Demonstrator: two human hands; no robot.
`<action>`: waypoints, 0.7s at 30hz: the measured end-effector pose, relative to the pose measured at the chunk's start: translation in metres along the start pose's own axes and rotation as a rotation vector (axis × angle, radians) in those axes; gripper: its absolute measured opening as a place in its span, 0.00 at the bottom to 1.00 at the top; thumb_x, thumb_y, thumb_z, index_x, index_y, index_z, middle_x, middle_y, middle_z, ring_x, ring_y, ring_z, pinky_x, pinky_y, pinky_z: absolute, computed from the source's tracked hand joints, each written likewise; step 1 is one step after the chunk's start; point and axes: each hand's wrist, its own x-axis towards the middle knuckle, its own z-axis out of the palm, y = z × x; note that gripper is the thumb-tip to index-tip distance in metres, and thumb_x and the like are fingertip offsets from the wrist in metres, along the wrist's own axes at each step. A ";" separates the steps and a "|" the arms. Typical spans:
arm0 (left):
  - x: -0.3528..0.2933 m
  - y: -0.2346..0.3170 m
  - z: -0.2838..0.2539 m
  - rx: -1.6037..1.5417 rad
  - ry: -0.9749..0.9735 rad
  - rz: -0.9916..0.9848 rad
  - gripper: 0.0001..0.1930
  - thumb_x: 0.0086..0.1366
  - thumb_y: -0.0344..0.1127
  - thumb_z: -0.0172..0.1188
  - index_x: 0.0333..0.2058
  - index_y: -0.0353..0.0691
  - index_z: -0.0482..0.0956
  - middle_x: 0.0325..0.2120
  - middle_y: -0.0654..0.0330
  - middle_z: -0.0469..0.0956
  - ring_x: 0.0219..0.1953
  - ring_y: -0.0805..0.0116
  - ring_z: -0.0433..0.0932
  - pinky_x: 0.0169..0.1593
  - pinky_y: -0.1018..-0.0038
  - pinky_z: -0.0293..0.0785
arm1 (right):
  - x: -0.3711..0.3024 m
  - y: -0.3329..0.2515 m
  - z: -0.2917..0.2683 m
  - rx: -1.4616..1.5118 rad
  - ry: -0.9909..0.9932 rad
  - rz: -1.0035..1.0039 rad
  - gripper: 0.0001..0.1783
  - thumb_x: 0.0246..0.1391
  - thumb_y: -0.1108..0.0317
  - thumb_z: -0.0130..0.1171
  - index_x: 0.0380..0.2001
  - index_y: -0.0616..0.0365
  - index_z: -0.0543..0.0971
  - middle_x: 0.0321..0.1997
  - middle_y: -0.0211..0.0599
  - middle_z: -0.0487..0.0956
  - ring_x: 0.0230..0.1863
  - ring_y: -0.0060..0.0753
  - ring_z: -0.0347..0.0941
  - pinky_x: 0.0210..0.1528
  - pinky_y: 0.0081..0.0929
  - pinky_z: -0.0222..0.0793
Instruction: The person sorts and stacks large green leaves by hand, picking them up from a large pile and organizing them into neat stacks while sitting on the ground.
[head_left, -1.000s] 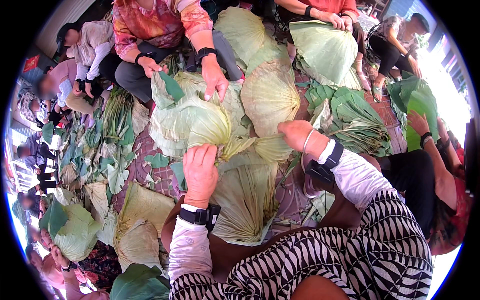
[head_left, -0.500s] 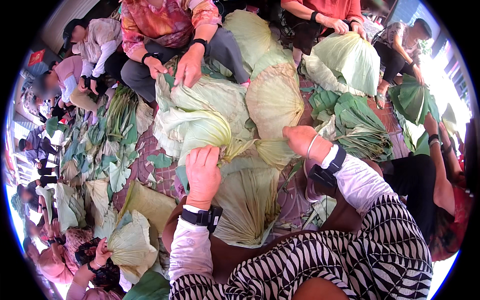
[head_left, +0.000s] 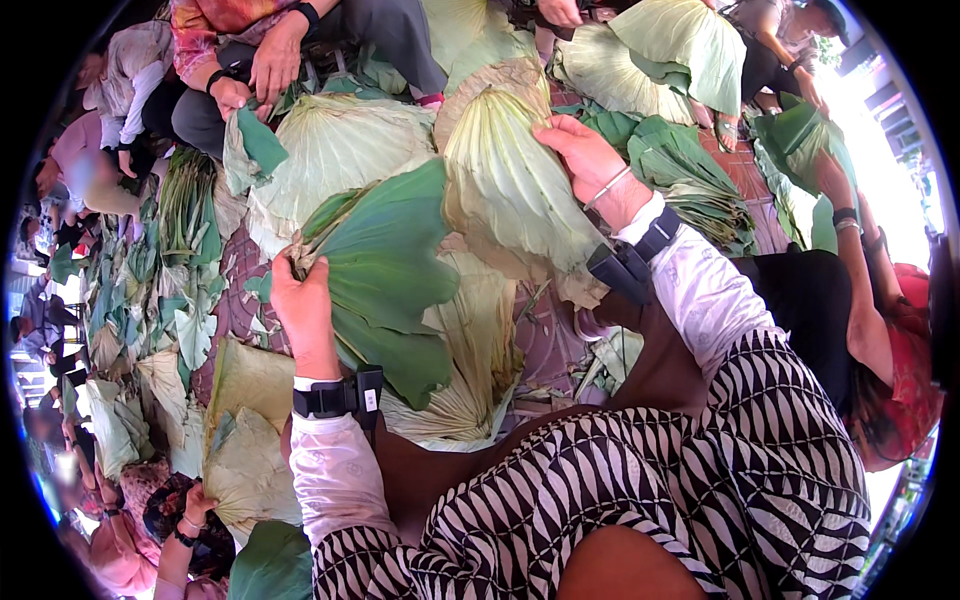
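My left hand (head_left: 303, 300) is closed on the gathered, brownish end of a dark green lotus leaf (head_left: 395, 275), which fans out to the right. In my right hand (head_left: 592, 165) the edge of a pale yellow-green lotus leaf (head_left: 495, 185) is pinched, and that leaf hangs down in front of me. Below and between them, a pile of dried, folded lotus leaves (head_left: 480, 345) lies by my knees. The ends of the fingers on both hands are partly hidden by the leaves.
Across from me a person's hands (head_left: 270, 75) work above a wide pale leaf (head_left: 350, 150). A bundle of green leaves (head_left: 690, 180) lies on the brick paving at right. Leaf heaps (head_left: 180, 260) line the left, with several seated people around.
Both hands have moved up and apart. A dark green leaf now shows in the left hand, and the right hand has raised a pale leaf. My view has shifted a little.
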 end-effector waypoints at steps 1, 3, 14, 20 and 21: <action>0.000 0.003 0.000 -0.043 0.018 -0.015 0.12 0.51 0.21 0.53 0.37 0.33 0.70 0.33 0.60 0.74 0.33 0.73 0.70 0.40 0.80 0.65 | 0.000 -0.003 0.000 0.047 0.010 0.036 0.10 0.48 0.71 0.55 0.36 0.57 0.71 0.32 0.29 0.74 0.32 0.22 0.69 0.37 0.20 0.66; 0.002 0.001 -0.002 -0.122 0.030 -0.043 0.12 0.52 0.21 0.53 0.37 0.33 0.69 0.34 0.59 0.73 0.34 0.73 0.70 0.40 0.79 0.65 | 0.002 -0.006 -0.003 0.141 0.031 0.108 0.13 0.48 0.70 0.55 0.39 0.57 0.71 0.35 0.31 0.75 0.35 0.25 0.71 0.40 0.23 0.68; 0.012 -0.003 0.000 -0.738 0.154 -0.404 0.21 0.52 0.24 0.55 0.45 0.32 0.61 0.40 0.53 0.69 0.38 0.62 0.71 0.43 0.67 0.69 | -0.002 -0.015 -0.010 -0.387 0.135 -0.758 0.13 0.51 0.72 0.51 0.41 0.61 0.70 0.34 0.29 0.74 0.35 0.18 0.68 0.39 0.19 0.64; 0.024 -0.030 -0.004 -0.869 0.110 -0.444 0.15 0.53 0.27 0.55 0.41 0.33 0.67 0.39 0.54 0.70 0.39 0.61 0.70 0.43 0.66 0.68 | -0.014 -0.003 -0.014 -1.263 -0.276 -0.486 0.16 0.48 0.58 0.49 0.37 0.57 0.72 0.33 0.50 0.73 0.37 0.51 0.69 0.40 0.35 0.65; 0.026 -0.032 -0.009 -0.861 0.128 -0.433 0.16 0.53 0.27 0.55 0.41 0.33 0.67 0.39 0.54 0.70 0.39 0.61 0.70 0.43 0.66 0.68 | -0.014 0.005 -0.012 -1.299 -0.328 -0.501 0.15 0.48 0.59 0.50 0.36 0.57 0.72 0.31 0.49 0.73 0.35 0.51 0.69 0.38 0.35 0.65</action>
